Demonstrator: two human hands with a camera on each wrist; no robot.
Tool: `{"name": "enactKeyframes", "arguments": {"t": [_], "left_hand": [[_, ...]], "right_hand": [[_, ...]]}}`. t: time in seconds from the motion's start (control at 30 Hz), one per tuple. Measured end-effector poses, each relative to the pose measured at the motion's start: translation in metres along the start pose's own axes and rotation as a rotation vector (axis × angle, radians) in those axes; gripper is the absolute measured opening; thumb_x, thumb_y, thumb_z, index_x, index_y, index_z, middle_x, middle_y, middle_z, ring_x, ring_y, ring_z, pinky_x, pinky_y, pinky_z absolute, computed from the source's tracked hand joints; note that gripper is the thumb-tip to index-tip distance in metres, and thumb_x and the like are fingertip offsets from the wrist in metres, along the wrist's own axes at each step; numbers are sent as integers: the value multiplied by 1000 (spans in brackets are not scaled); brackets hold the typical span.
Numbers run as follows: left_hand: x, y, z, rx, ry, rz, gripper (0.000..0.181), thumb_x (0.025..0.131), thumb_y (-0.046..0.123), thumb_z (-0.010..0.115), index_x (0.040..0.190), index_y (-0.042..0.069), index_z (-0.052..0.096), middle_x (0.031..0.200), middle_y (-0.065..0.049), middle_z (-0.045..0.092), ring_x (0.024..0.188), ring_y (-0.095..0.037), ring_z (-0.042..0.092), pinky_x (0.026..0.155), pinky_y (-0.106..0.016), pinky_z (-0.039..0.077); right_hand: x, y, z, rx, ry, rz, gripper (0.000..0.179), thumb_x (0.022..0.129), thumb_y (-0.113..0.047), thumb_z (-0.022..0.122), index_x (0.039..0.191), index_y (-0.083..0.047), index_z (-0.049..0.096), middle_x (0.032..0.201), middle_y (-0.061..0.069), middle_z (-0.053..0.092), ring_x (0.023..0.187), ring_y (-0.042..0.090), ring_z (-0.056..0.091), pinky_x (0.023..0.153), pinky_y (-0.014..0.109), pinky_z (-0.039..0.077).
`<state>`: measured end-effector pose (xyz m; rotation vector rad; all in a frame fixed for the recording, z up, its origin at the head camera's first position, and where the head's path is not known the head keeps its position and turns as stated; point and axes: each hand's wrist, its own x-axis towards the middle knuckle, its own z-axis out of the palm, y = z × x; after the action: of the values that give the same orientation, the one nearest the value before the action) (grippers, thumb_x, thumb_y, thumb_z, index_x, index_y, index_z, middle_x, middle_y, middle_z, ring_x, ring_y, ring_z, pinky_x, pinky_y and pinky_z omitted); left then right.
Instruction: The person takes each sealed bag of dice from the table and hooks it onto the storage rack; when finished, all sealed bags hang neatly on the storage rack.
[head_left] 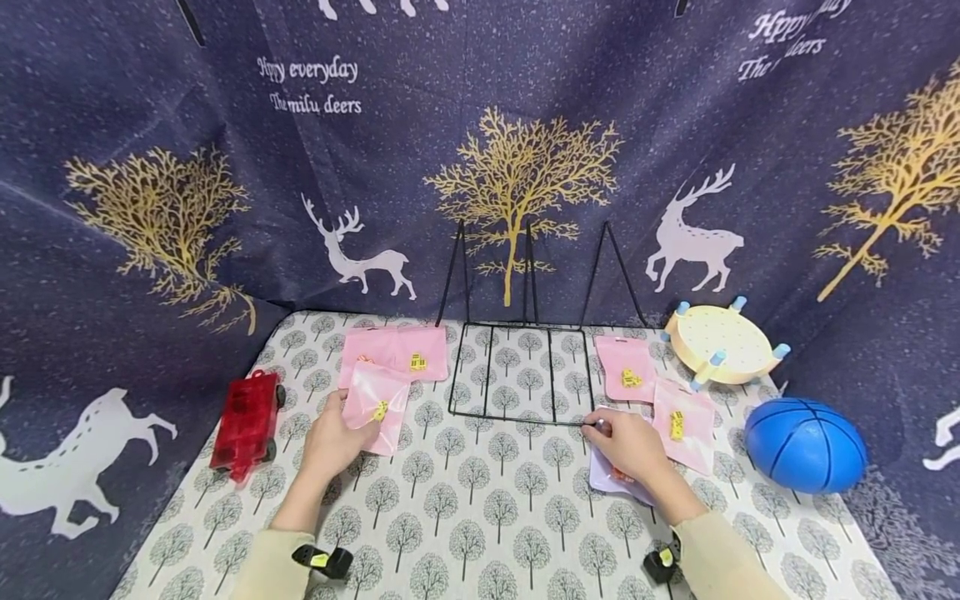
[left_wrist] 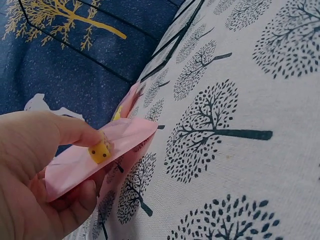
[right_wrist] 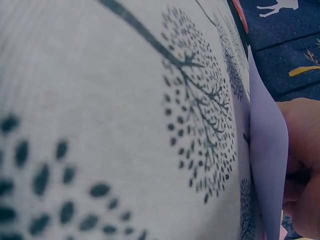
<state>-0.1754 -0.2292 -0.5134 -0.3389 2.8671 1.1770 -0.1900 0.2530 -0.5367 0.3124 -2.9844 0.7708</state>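
My left hand (head_left: 333,437) pinches a pink zip bag (head_left: 390,379) between thumb and fingers. A yellow dotted die (left_wrist: 99,152) shows through it near the thumb in the left wrist view. Another pair of pink bags (head_left: 427,354) lies behind it. At the front right corner of a black wire rack (head_left: 552,375), my right hand (head_left: 630,442) grips the wire with thumb and forefinger. Under that hand lies a lilac bag (head_left: 603,473) with something orange-red in it; in the right wrist view the lilac bag (right_wrist: 267,150) partly covers the fingers.
Pink bags with yellow pieces (head_left: 626,354) lie right of the rack. A blue ball (head_left: 806,446) and a cream round stool-like toy (head_left: 720,333) with light-blue tips stand at the right. A red toy vehicle (head_left: 247,421) is at the left. A dark patterned cloth (head_left: 420,150) hangs behind.
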Motion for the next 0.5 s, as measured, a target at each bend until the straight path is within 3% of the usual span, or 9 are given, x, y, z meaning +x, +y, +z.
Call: {"name": "enactKeyframes", "arguments": {"t": [0.13, 0.5], "left_hand": [[-2, 0, -1, -14, 24, 42, 83, 88, 30, 78, 153, 2, 35, 144, -39, 48, 126, -61, 49, 104, -73, 37], [-10, 11, -7, -124, 49, 134, 73, 91, 22, 78, 151, 11, 38, 147, -37, 47, 130, -59, 48, 100, -75, 40]], "right_hand": [[0, -1, 0, 1, 0, -2, 15, 96, -32, 76, 107, -23, 78, 64, -14, 53, 58, 11, 50, 55, 33, 42], [-1, -2, 0, 2, 2, 1, 15, 96, -32, 75, 107, -22, 78, 62, -13, 52, 54, 11, 48, 53, 33, 40]]}}
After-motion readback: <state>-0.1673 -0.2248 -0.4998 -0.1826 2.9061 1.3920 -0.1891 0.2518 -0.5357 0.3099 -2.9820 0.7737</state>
